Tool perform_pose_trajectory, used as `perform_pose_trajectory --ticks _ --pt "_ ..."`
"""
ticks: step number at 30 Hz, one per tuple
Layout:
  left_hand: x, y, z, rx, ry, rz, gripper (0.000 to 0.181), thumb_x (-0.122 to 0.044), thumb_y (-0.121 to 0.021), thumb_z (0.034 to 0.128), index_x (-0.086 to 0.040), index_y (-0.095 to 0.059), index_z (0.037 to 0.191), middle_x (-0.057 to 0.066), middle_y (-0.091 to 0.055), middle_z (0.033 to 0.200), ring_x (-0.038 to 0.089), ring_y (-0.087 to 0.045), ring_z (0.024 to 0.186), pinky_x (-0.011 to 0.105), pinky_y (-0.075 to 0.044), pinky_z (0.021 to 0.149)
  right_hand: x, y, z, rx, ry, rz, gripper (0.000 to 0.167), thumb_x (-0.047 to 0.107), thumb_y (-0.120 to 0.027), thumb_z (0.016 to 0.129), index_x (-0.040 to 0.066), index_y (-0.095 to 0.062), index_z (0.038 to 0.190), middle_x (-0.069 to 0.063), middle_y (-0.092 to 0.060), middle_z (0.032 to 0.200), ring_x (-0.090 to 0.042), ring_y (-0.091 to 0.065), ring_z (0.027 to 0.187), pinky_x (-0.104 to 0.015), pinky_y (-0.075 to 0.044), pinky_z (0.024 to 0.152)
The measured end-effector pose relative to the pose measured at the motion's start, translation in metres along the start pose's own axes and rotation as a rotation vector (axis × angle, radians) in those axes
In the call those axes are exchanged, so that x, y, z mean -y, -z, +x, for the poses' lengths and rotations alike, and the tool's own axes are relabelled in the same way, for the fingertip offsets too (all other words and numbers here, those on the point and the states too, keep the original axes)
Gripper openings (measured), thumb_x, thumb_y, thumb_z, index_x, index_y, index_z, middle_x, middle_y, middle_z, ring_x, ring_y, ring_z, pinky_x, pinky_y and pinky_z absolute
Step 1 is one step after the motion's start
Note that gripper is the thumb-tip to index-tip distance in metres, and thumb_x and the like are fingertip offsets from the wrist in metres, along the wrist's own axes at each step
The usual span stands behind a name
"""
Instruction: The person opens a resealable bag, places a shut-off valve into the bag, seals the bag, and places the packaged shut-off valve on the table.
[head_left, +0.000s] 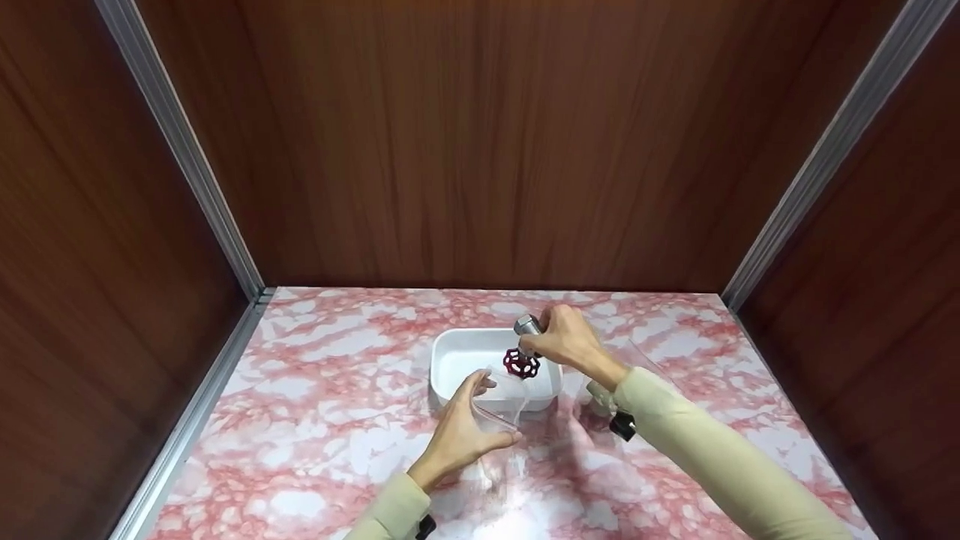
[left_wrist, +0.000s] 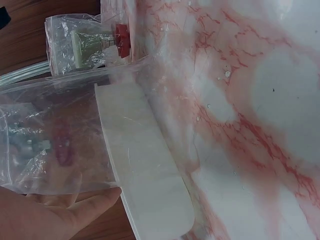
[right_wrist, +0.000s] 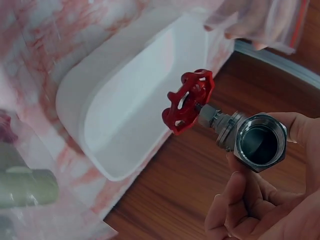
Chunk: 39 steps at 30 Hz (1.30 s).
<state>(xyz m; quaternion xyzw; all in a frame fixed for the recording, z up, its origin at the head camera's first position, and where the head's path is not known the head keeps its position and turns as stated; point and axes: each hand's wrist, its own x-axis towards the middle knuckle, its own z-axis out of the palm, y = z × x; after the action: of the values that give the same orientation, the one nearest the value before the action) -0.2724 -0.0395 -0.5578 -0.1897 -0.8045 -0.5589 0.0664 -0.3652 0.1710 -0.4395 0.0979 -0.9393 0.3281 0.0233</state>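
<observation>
My right hand (head_left: 566, 337) grips a metal valve (right_wrist: 260, 142) by its body. Its red handwheel (head_left: 521, 363) points down over a white plastic tub (head_left: 442, 352); the right wrist view shows the valve's open threaded end. Nearer to me, my left hand (head_left: 461, 435) holds a clear zip bag (head_left: 501, 394), thumb and fingers spread at its sides. The bag overlaps the tub's near right part in the head view. Through the film in the left wrist view, the red handwheel (left_wrist: 62, 145) shows blurred; the bag's contents, if any, are unclear.
Right of the tub, partly behind my right forearm, lies another clear bag holding a greenish valve (left_wrist: 90, 45) with a red handle (left_wrist: 122, 40). The table (head_left: 322, 420) has a red-and-white marbled top. Brown wood-grain panels (head_left: 480, 150) with metal edge strips (head_left: 187, 150) surround it.
</observation>
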Motion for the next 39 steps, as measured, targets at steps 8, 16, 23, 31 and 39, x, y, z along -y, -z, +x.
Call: perform_pose_trajectory --ticks 8,16,23,31,39 --pt "0.001 -0.003 0.003 -0.018 -0.022 -0.023 0.104 -0.027 -0.098 0.0674 -0.001 -0.043 0.153 0.014 -0.061 0.137 0.041 -0.056 0.13 0.058 -0.04 0.113 0.019 0.021 -0.014 0.003 0.026 -0.014 0.026 0.029 -0.082 0.071 0.011 -0.067 0.081 -0.002 -0.065 0.069 -0.016 -0.055 0.058 -0.031 -0.045 0.049" --pt "-0.001 -0.004 0.005 -0.016 0.002 -0.035 0.107 -0.03 -0.097 0.0681 0.001 -0.041 0.154 0.015 -0.059 0.139 0.04 -0.053 0.133 0.057 -0.039 0.114 0.04 0.04 -0.027 -0.048 0.098 -0.04 0.029 0.032 -0.084 0.071 0.012 -0.066 0.084 -0.002 -0.066 0.072 -0.018 -0.058 0.06 -0.035 -0.047 0.05" --pt "-0.002 -0.007 0.005 -0.021 0.024 -0.053 0.109 -0.031 -0.096 0.0669 -0.001 -0.04 0.155 0.017 -0.058 0.142 0.04 -0.052 0.134 0.056 -0.04 0.114 0.054 0.046 -0.041 -0.05 0.13 -0.036 0.029 0.032 -0.084 0.07 0.013 -0.067 0.084 0.0 -0.066 0.071 -0.017 -0.059 0.058 -0.035 -0.048 0.048" --pt "-0.002 -0.009 0.005 -0.026 0.042 -0.1 0.112 -0.033 -0.098 0.0646 -0.005 -0.041 0.157 0.014 -0.055 0.145 0.038 -0.053 0.132 0.053 -0.041 0.112 0.069 0.044 -0.055 0.003 0.124 -0.027 0.026 0.031 -0.083 0.069 0.014 -0.069 0.082 0.002 -0.066 0.067 -0.012 -0.052 0.051 -0.03 -0.043 0.043" --pt "-0.004 -0.009 0.008 -0.03 0.021 -0.124 0.108 -0.028 -0.098 0.0638 -0.012 -0.044 0.156 -0.001 -0.058 0.142 0.023 -0.056 0.129 0.049 -0.042 0.113 0.074 0.039 -0.062 0.012 0.147 -0.043 0.023 0.03 -0.081 0.068 0.016 -0.068 0.082 0.004 -0.066 0.068 -0.012 -0.057 0.055 -0.032 -0.046 0.046"
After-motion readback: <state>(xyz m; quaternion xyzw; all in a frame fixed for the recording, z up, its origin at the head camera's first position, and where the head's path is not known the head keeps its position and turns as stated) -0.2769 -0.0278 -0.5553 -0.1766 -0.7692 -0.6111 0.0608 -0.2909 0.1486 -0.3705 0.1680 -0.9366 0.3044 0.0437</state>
